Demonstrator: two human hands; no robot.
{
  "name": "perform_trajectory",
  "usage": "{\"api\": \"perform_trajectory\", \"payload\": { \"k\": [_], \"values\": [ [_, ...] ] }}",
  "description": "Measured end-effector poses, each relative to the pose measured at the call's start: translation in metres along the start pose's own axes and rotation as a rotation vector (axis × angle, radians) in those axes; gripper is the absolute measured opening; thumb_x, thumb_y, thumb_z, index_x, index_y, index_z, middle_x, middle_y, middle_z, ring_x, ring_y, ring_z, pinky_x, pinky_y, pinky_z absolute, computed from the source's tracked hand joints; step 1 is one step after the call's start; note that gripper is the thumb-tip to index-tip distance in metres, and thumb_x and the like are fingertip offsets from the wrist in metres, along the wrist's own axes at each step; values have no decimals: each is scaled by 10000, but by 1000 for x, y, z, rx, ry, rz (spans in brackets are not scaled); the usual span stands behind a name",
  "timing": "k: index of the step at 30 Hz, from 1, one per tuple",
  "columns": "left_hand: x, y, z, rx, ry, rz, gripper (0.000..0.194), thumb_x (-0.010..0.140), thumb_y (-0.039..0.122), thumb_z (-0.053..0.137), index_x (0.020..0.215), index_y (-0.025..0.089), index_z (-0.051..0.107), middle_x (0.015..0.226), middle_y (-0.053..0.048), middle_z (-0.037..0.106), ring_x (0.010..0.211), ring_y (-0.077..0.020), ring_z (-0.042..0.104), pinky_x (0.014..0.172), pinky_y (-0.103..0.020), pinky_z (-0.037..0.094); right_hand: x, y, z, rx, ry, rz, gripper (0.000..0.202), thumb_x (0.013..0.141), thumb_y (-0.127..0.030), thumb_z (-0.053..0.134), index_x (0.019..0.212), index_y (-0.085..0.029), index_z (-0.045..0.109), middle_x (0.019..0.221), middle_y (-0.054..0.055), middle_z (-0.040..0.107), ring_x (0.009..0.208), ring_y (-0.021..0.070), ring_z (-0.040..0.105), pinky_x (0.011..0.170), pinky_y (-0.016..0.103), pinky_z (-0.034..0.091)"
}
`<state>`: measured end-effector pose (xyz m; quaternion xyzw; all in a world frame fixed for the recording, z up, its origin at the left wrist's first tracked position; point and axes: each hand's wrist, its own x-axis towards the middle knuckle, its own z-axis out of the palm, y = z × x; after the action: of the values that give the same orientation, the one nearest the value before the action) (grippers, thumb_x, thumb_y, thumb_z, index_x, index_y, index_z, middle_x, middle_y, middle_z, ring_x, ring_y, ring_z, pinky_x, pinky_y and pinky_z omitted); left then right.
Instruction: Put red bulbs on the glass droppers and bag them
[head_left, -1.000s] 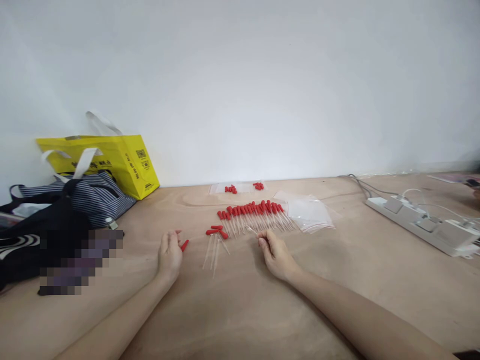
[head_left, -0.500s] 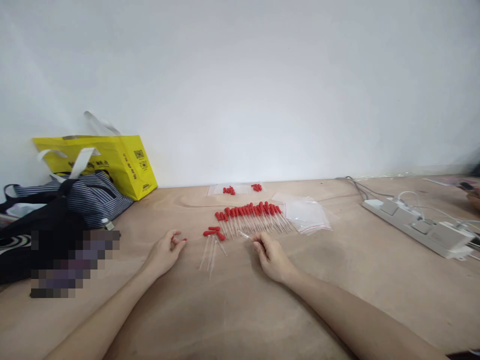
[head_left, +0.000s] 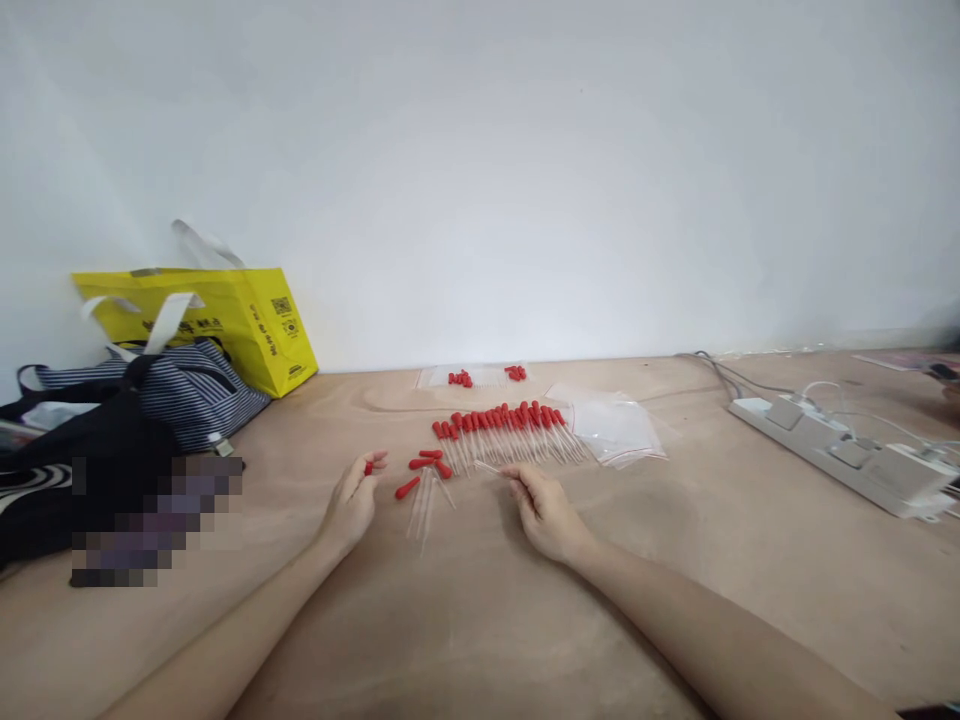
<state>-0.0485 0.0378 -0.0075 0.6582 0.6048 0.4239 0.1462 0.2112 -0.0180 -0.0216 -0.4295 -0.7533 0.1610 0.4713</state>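
red bulb (head_left: 368, 468) in left hand (head_left: 355, 502), tube (head_left: 487, 467) in right (head_left: 547, 512)

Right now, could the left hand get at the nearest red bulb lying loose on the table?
Probably yes: only bare tabletop shows between the left hand and that loose red bulb. The red piece it holds might hamper a pinch, though.

Bare left hand (head_left: 354, 505) and bare right hand (head_left: 549, 512) around the frame's centre, bare forearms (head_left: 701, 608), smooth, widening toward the lower corners
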Motion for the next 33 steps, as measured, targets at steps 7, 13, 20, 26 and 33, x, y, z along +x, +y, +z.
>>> {"api": "perform_trajectory", "payload": {
  "k": [7,13,20,26,33],
  "values": [
    [-20,40,4,67,-33,607,338,800,159,345,1052,156,570,827,-62,466,805,-169,500,733,-304,454,1,-5,-1,-39,-11,8,134,837,-189,386,835,-182,520,746,28,579,687,136,521,617,247,369],
    [-40,48,21,48,-151,642,284,804,200,443,1076,197,525,798,-40,547,754,-159,540,698,-287,465,-1,-11,-1,-155,-49,-14,156,854,-215,374,824,-192,525,675,-9,582,598,117,499,655,286,291],
    [-42,51,22,-31,-102,588,96,778,225,518,848,179,565,810,-39,613,783,-170,573,715,-292,469,-2,-13,6,-169,-84,-41,125,836,-189,394,817,-187,517,694,-8,584,614,114,504,644,270,271],
    [-45,52,25,-94,-122,597,144,801,214,494,892,179,600,804,-38,611,777,-152,574,710,-265,474,-2,-13,8,-154,-94,-51,127,832,-201,403,808,-186,527,649,-12,578,575,111,483,648,275,276],
    [-45,54,24,-105,-96,527,158,817,251,469,869,181,601,790,-43,621,758,-161,578,707,-283,475,-3,-14,7,-151,-51,-31,149,838,-218,391,807,-187,533,655,-7,584,572,114,483,651,284,281]
  ]
}}
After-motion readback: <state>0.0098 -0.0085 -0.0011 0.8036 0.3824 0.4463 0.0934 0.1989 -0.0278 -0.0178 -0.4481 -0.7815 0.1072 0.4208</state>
